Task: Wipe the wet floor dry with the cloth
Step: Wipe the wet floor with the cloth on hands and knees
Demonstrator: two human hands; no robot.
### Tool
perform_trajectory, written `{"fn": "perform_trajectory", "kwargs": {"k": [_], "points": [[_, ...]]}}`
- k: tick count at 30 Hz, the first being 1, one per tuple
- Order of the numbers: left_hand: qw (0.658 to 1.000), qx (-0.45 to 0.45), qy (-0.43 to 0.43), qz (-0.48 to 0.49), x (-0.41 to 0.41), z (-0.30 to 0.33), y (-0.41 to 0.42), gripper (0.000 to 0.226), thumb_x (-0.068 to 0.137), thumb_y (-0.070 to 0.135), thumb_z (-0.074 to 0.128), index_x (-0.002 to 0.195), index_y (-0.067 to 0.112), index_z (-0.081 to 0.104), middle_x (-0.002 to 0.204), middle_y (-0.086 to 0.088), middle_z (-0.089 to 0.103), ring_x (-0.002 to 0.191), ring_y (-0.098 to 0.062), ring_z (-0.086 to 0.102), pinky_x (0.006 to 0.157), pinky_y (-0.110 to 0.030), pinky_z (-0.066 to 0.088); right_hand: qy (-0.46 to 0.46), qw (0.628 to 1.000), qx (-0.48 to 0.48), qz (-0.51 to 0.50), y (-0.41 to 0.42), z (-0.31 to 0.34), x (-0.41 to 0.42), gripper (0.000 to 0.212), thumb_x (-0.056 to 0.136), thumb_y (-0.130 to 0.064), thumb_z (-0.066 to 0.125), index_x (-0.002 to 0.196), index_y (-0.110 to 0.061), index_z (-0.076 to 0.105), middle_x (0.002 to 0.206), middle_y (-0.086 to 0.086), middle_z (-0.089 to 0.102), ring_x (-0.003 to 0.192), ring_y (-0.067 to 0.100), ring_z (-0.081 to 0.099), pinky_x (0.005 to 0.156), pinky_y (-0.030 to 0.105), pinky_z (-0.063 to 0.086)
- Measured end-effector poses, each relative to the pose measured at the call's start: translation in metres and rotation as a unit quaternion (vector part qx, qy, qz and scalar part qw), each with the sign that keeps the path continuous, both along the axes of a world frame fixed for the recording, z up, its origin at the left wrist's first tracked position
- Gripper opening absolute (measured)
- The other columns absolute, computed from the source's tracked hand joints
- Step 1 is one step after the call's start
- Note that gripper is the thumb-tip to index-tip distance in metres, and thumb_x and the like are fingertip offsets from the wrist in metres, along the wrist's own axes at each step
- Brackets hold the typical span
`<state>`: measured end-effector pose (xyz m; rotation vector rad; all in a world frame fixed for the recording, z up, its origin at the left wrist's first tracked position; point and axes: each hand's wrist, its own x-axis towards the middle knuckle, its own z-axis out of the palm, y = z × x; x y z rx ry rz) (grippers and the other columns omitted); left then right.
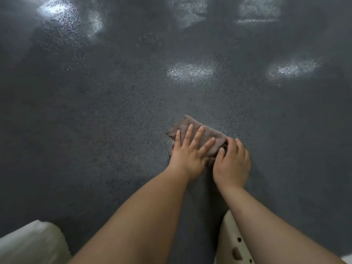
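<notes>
A folded brown cloth [192, 128] lies on the dark grey speckled floor [118, 115] just ahead of me. My left hand [188, 153] presses flat on the cloth's left part with its fingers spread and straight. My right hand [232, 161] sits at the cloth's right end, fingers bent over its edge. Small wet beads glint on the floor around the cloth, mostly to its right and left.
Bright reflections of lights shine on the floor farther ahead [192, 72] and at the top. A cream perforated shoe [234, 242] shows at the bottom right. A pale cloth-covered knee [32, 242] fills the bottom left corner.
</notes>
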<state>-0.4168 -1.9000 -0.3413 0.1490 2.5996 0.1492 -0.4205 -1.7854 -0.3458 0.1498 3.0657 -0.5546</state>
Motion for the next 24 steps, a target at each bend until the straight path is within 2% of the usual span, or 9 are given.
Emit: {"fn": "perform_trajectory", "kwargs": {"k": [3, 5, 9, 12, 14, 16, 18, 21, 24], "points": [[0.996, -0.025, 0.015, 0.079, -0.010, -0.003, -0.040, 0.061, 0.100, 0.044, 0.022, 0.148, 0.035, -0.014, 0.154, -0.006, -0.029, 0.139, -0.033, -0.030, 0.110, -0.051, -0.018, -0.089, 0.994, 0.057, 0.011, 0.002, 0.001, -0.005, 0.045, 0.098, -0.026, 0.039, 0.139, -0.011, 0.044, 0.147, 0.014, 0.039, 0.132, 0.036, 0.037, 0.108, 0.050, 0.026], [0.986, -0.048, 0.008, 0.160, -0.009, -0.003, -0.079, 0.061, 0.100, 0.044, 0.020, 0.148, 0.033, -0.016, 0.153, -0.006, -0.031, 0.138, -0.033, -0.031, 0.112, -0.052, -0.015, -0.130, 0.987, 0.088, 0.018, 0.005, 0.002, -0.006, 0.048, 0.099, -0.031, 0.036, 0.146, -0.020, 0.033, 0.155, 0.007, 0.025, 0.140, 0.030, 0.024, 0.113, 0.048, 0.016], [0.949, -0.052, -0.008, 0.310, 0.004, -0.001, -0.128, 0.062, 0.100, 0.045, 0.023, 0.149, 0.034, -0.013, 0.154, -0.007, -0.028, 0.140, -0.035, -0.026, 0.114, -0.055, -0.009, -0.143, 0.986, 0.081, 0.008, 0.006, 0.004, -0.004, 0.048, 0.099, -0.031, 0.037, 0.146, -0.024, 0.033, 0.157, 0.002, 0.022, 0.141, 0.027, 0.021, 0.114, 0.048, 0.014], [0.937, -0.019, 0.005, 0.349, -0.008, -0.001, -0.105, 0.061, 0.099, 0.047, 0.026, 0.147, 0.043, -0.011, 0.154, -0.011, -0.027, 0.139, -0.043, -0.024, 0.112, -0.060, -0.008, -0.136, 0.989, 0.062, -0.006, 0.005, 0.003, -0.005, 0.046, 0.099, -0.030, 0.038, 0.145, -0.024, 0.037, 0.156, 0.002, 0.024, 0.141, 0.028, 0.022, 0.114, 0.048, 0.013], [0.963, -0.003, 0.011, 0.271, -0.017, -0.001, -0.072, 0.059, 0.099, 0.047, 0.027, 0.146, 0.046, -0.009, 0.154, -0.012, -0.027, 0.137, -0.046, -0.026, 0.111, -0.062, -0.010, -0.122, 0.991, 0.049, -0.015, 0.005, 0.001, -0.005, 0.044, 0.099, -0.029, 0.038, 0.143, -0.022, 0.041, 0.155, 0.003, 0.028, 0.140, 0.029, 0.025, 0.114, 0.049, 0.012], [0.991, 0.017, 0.016, 0.133, -0.013, 0.000, -0.033, 0.056, 0.099, 0.046, 0.027, 0.148, 0.043, 0.000, 0.154, -0.010, -0.026, 0.136, -0.046, -0.027, 0.107, -0.061, -0.016, -0.109, 0.993, 0.038, -0.026, 0.003, -0.001, -0.005, 0.044, 0.099, -0.031, 0.032, 0.139, -0.021, 0.046, 0.152, 0.005, 0.033, 0.137, 0.031, 0.030, 0.113, 0.051, 0.013], [0.999, 0.033, 0.020, 0.033, 0.002, -0.002, -0.001, 0.053, 0.100, 0.043, 0.027, 0.150, 0.040, 0.008, 0.156, -0.006, -0.023, 0.138, -0.043, -0.025, 0.107, -0.058, -0.019, -0.096, 0.994, 0.021, -0.044, 0.000, 0.001, -0.005, 0.053, 0.092, -0.035, 0.025, 0.136, -0.020, 0.051, 0.149, 0.005, 0.038, 0.135, 0.031, 0.034, 0.112, 0.052, 0.013], [0.999, 0.039, 0.039, 0.000, 0.017, -0.005, 0.005, 0.059, 0.101, 0.034, 0.028, 0.147, 0.043, -0.007, 0.158, 0.002, -0.018, 0.142, -0.034, -0.020, 0.112, -0.052, -0.014, -0.126, 0.990, 0.024, -0.063, -0.001, 0.004, -0.009, 0.046, 0.100, -0.035, 0.025, 0.139, -0.023, 0.047, 0.152, 0.001, 0.033, 0.139, 0.027, 0.028, 0.114, 0.050, 0.006], [0.998, 0.035, 0.043, -0.014, 0.025, -0.003, -0.028, 0.070, 0.099, 0.022, 0.031, 0.135, 0.043, -0.025, 0.156, 0.007, -0.020, 0.144, -0.026, -0.019, 0.115, -0.042, -0.011, -0.143, 0.985, 0.025, -0.089, -0.009, 0.006, -0.014, 0.042, 0.101, -0.033, 0.030, 0.139, -0.022, 0.046, 0.154, 0.001, 0.029, 0.141, 0.025, 0.023, 0.115, 0.050, 0.002]]}}
